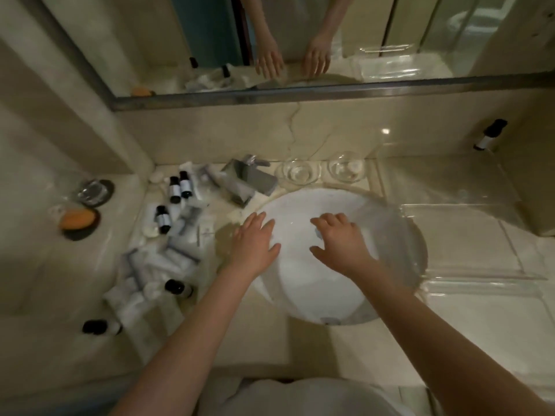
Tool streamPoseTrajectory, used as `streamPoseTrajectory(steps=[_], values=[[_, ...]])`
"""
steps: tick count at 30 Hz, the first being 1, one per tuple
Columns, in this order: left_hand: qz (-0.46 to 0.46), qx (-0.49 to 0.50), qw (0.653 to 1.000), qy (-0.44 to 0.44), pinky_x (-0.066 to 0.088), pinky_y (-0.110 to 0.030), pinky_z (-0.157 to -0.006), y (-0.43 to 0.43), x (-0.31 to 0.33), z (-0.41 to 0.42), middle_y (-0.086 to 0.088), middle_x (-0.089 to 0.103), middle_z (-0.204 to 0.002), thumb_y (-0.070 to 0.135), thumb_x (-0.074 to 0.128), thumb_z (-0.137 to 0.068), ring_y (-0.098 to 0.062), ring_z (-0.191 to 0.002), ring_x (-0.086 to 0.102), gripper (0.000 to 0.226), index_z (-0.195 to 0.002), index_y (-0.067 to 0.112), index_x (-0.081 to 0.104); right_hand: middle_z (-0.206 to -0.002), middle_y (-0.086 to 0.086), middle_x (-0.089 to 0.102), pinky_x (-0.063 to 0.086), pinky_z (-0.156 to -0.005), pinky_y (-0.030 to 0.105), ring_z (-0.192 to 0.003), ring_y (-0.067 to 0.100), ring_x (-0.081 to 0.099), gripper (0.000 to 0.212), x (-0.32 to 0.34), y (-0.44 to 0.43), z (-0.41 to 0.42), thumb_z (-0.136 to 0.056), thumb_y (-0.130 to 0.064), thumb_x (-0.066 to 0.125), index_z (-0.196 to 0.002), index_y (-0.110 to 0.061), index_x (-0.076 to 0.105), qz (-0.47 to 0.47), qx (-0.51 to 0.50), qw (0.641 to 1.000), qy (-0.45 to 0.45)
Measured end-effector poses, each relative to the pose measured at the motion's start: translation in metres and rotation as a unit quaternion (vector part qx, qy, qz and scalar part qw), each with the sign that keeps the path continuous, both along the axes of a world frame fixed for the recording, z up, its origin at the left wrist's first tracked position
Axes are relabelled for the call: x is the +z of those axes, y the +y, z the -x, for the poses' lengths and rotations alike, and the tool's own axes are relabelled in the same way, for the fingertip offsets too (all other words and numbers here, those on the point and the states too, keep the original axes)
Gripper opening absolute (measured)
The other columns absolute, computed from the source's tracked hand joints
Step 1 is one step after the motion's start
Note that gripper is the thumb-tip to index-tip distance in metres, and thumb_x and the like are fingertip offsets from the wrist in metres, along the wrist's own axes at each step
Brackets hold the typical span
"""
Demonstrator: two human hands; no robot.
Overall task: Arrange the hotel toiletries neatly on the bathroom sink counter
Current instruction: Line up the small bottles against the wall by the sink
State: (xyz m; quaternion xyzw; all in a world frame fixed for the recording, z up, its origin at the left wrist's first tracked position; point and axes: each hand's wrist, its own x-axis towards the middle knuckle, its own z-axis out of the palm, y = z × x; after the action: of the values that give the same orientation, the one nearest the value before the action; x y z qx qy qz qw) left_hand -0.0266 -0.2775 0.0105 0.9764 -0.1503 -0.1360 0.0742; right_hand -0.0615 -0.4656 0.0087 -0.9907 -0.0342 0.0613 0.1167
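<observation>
The counter (345, 349) is carrying everything here, pale stone running around a white sink (315, 274) that is lying at its middle. A clear tray (468, 241) is sitting on the counter to the right of the sink, and it looks bare. The faucet (249, 178) is standing at the sink's back left, with two glass dishes (321, 171) just beside it along the wall.

The toiletries (159, 250) are lying in a loose heap on the counter left of the sink: pale tubes crossing one another, and dark bottles (177, 187), some upright near the wall, some tipped over toward the front edge. One more bottle (489, 135) is standing alone at the far right.

The left hand (255, 244) is hovering over the sink's left rim, fingers spread, gripping nothing. The right hand (339, 238) is reaching over the bowl, fingers curled down; something small and pale is showing under its fingertips, but whether it is gripping it I cannot tell.

Likely trouble: the heap is lying close to the rim, so pulling one tube out could be sending its neighbours rolling into the bowl, and the upright bottles could be toppling from a brushing wrist.
</observation>
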Motion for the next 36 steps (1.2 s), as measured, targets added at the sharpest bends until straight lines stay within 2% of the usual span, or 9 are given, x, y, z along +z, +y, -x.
streamPoseTrajectory(steps=[11, 17, 21, 24, 26, 28, 30, 33, 36], values=[[0.002, 0.191, 0.981, -0.036, 0.025, -0.039, -0.114, 0.185, 0.008, 0.023, -0.005, 0.03, -0.152, 0.037, 0.051, -0.092, -0.026, -0.139, 0.025, 0.057, -0.142, 0.017, 0.036, -0.14, 0.008, 0.041, 0.042, -0.095, 0.042, -0.123, 0.031, 0.042, 0.063, 0.003, 0.167, -0.034, -0.088, -0.038, 0.056, -0.142, -0.02, 0.029, -0.006, 0.245, 0.967, 0.073], [-0.042, 0.277, 0.959, 0.041, 0.038, -0.041, -0.103, 0.268, 0.009, 0.053, -0.007, 0.037, -0.144, 0.04, 0.058, -0.086, -0.028, -0.131, 0.034, 0.055, -0.135, 0.018, 0.044, -0.13, 0.01, 0.046, 0.044, -0.084, 0.04, -0.11, 0.032, 0.052, 0.059, -0.007, 0.244, -0.03, -0.089, -0.042, 0.051, -0.141, -0.021, 0.03, 0.042, 0.342, 0.935, 0.087], [-0.047, 0.307, 0.942, 0.124, 0.045, -0.042, -0.096, 0.3, 0.008, 0.068, -0.01, 0.045, -0.133, 0.037, 0.069, -0.076, -0.028, -0.119, 0.048, 0.064, -0.132, 0.017, 0.045, -0.117, 0.011, 0.052, 0.041, -0.069, 0.035, -0.1, 0.031, 0.057, 0.04, -0.018, 0.271, -0.028, -0.094, -0.032, 0.043, -0.131, -0.016, 0.041, 0.095, 0.379, 0.918, 0.07], [-0.021, 0.316, 0.936, 0.153, 0.047, -0.042, -0.094, 0.309, 0.003, 0.074, -0.012, 0.048, -0.13, 0.032, 0.071, -0.077, -0.029, -0.115, 0.052, 0.063, -0.132, 0.014, 0.046, -0.115, 0.012, 0.054, 0.034, -0.065, 0.033, -0.1, 0.03, 0.057, 0.028, -0.023, 0.281, -0.029, -0.096, -0.026, 0.041, -0.119, -0.01, 0.046, 0.104, 0.385, 0.914, 0.08], [-0.005, 0.319, 0.935, 0.154, 0.048, -0.039, -0.093, 0.308, -0.001, 0.076, -0.012, 0.055, -0.125, 0.028, 0.069, -0.08, -0.028, -0.112, 0.055, 0.051, -0.126, 0.012, 0.053, -0.114, 0.013, 0.054, 0.036, -0.064, 0.034, -0.099, 0.03, 0.058, 0.027, -0.025, 0.284, -0.029, -0.096, -0.025, 0.041, -0.117, -0.009, 0.045, 0.087, 0.375, 0.918, 0.096], [-0.016, 0.311, 0.939, 0.148, 0.051, -0.035, -0.086, 0.307, -0.005, 0.077, -0.012, 0.062, -0.112, 0.029, 0.065, -0.081, -0.028, -0.102, 0.059, 0.027, -0.103, 0.013, 0.061, -0.112, 0.012, 0.056, 0.041, -0.067, 0.036, -0.097, 0.029, 0.059, 0.028, -0.024, 0.286, -0.031, -0.094, -0.027, 0.043, -0.116, -0.01, 0.045, 0.074, 0.366, 0.92, 0.116], [-0.037, 0.314, 0.937, 0.152, 0.05, -0.032, -0.079, 0.308, -0.009, 0.078, -0.012, 0.064, -0.1, 0.03, 0.063, -0.08, -0.027, -0.094, 0.06, 0.019, -0.088, 0.013, 0.06, -0.108, 0.01, 0.059, 0.046, -0.072, 0.037, -0.095, 0.027, 0.059, 0.026, -0.023, 0.287, -0.033, -0.092, -0.03, 0.047, -0.111, -0.011, 0.048, 0.067, 0.354, 0.922, 0.141], [-0.035, 0.322, 0.934, 0.15, 0.049, -0.028, -0.07, 0.308, -0.01, 0.08, -0.007, 0.063, -0.086, 0.031, 0.066, -0.078, -0.023, -0.083, 0.06, 0.018, -0.08, 0.014, 0.06, -0.101, 0.01, 0.061, 0.043, -0.07, 0.034, -0.09, 0.025, 0.056, 0.025, -0.018, 0.285, -0.036, -0.09, -0.036, 0.054, -0.093, -0.012, 0.05, -0.007, 0.306, 0.936, 0.175], [-0.009, 0.325, 0.936, 0.136, 0.038, -0.023, -0.054, 0.303, -0.001, 0.079, 0.0, 0.057, -0.072, 0.031, 0.068, -0.08, -0.017, -0.07, 0.056, 0.018, -0.078, 0.015, 0.06, -0.095, 0.015, 0.063, 0.037, -0.066, 0.03, -0.083, 0.026, 0.054, 0.025, -0.008, 0.273, -0.039, -0.088, -0.032, 0.058, -0.088, -0.007, 0.054, -0.097, 0.266, 0.944, 0.169]])
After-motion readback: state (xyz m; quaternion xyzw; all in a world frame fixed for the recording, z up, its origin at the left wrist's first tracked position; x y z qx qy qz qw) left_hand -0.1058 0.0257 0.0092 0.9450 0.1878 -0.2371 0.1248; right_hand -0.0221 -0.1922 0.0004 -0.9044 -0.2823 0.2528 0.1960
